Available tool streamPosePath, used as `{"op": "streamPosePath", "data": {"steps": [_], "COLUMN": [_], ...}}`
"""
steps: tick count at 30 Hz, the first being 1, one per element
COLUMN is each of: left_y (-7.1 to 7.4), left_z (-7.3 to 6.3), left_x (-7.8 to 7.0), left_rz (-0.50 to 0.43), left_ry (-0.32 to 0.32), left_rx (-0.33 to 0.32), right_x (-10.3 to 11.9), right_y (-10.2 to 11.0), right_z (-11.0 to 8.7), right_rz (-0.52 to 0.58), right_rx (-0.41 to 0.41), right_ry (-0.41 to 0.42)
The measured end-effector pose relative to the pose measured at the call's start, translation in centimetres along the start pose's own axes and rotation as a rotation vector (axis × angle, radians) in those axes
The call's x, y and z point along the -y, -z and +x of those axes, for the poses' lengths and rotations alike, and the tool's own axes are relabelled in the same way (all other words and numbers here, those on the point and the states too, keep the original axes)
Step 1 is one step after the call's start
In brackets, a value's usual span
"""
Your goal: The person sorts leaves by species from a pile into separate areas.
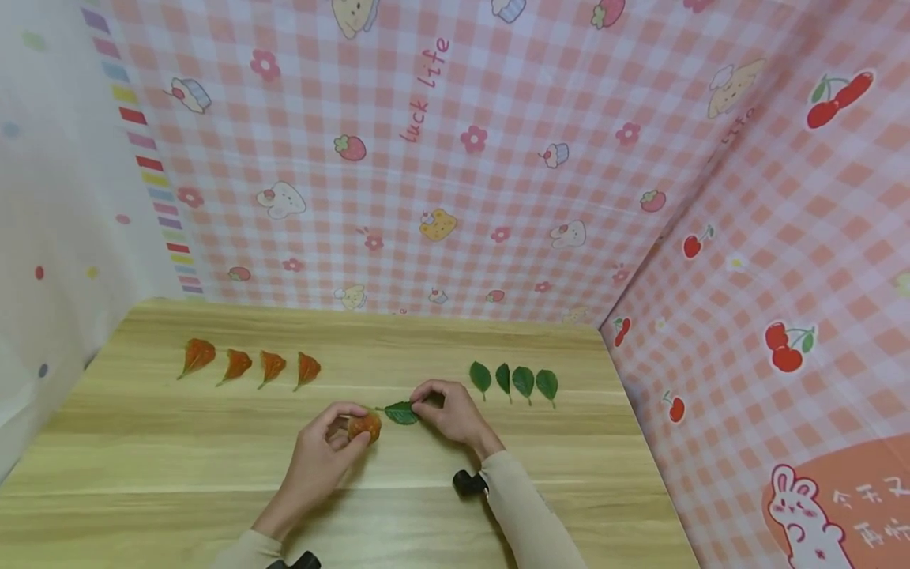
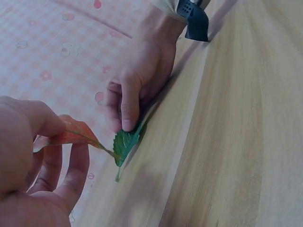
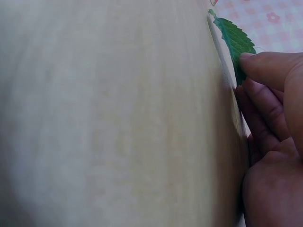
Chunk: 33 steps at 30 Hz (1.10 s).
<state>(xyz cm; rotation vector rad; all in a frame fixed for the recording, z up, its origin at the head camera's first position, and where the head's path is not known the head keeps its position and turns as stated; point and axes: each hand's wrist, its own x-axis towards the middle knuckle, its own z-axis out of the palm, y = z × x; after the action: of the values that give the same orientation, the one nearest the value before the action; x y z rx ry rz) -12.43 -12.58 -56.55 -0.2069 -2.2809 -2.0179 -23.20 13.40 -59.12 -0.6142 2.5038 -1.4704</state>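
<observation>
My left hand [image 1: 323,450] pinches an orange-red leaf [image 1: 365,427] between thumb and fingers, low over the table. In the left wrist view the thin stalk of this red leaf [image 2: 75,132] points at a green leaf [image 2: 126,144] and overlaps it. My right hand [image 1: 449,412] pinches that green leaf [image 1: 401,412] by its tip, its stem pointing left toward the red leaf. Seen from the right wrist, thumb and fingers close on the toothed green leaf [image 3: 234,40] near the tabletop.
Several orange-red leaves [image 1: 272,367] lie in a row at the back left of the wooden table [image 1: 178,458]. A row of several green leaves [image 1: 522,382] lies at the back right. Pink checked cloth walls [image 1: 455,182] stand behind and to the right.
</observation>
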Motion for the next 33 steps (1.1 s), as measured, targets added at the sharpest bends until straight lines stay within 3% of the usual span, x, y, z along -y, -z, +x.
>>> {"op": "streamPosePath", "data": {"steps": [13, 27, 33], "left_y": [0.5, 1.0, 1.1], "left_z": [-0.1, 0.2, 0.3], "left_x": [-0.1, -0.2, -0.1], "left_rz": [-0.085, 0.008, 0.049], "left_ry": [0.071, 0.099, 0.056], "left_rx": [-0.049, -0.096, -0.100], "right_x": [0.4, 0.5, 0.5], "right_y": [-0.2, 0.1, 0.0], "right_z": [-0.2, -0.2, -0.2], "right_rz": [-0.018, -0.018, -0.007], "right_rx": [-0.016, -0.009, -0.004], "right_ry": [-0.012, -0.023, -0.025]}}
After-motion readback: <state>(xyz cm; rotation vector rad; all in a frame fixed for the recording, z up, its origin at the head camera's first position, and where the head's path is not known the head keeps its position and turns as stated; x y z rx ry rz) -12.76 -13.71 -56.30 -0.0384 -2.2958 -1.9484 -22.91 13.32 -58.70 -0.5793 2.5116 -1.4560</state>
